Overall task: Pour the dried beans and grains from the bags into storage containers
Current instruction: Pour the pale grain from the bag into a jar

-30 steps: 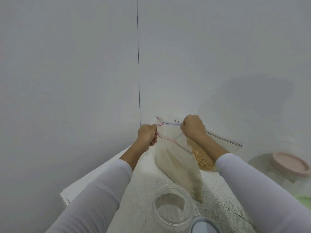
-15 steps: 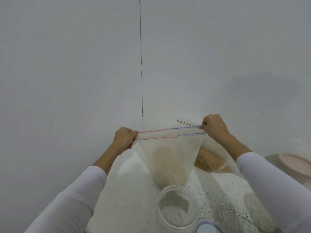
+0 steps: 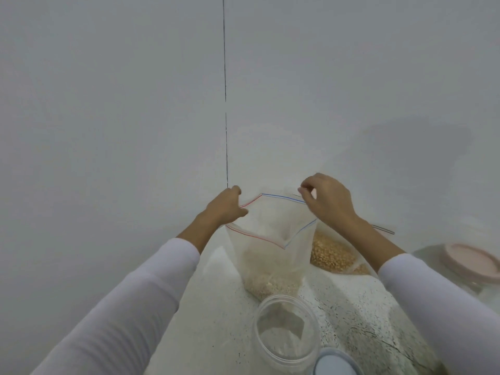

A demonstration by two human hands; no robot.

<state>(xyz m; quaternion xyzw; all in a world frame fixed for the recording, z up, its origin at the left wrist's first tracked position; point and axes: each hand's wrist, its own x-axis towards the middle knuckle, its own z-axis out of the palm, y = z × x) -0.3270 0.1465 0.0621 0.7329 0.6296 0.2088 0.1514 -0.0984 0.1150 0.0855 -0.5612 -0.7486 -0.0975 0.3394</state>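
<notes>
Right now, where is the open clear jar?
In the head view the clear jar stands lidless low in the middle of the speckled counter, just in front of the opened zip bag, with a pale lid beside it.

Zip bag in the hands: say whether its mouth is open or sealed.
Open. The zip bag has its red-and-blue zip strips parted into a wide loop between the left hand and right hand; grain sits at the bottom.

red-blue bag seal (image 3: 273, 240), pink lid (image 3: 472, 262)

Open bag (image 3: 273, 255) stands behind jar (image 3: 286, 336) (second bag (image 3: 332, 255) right).
</notes>
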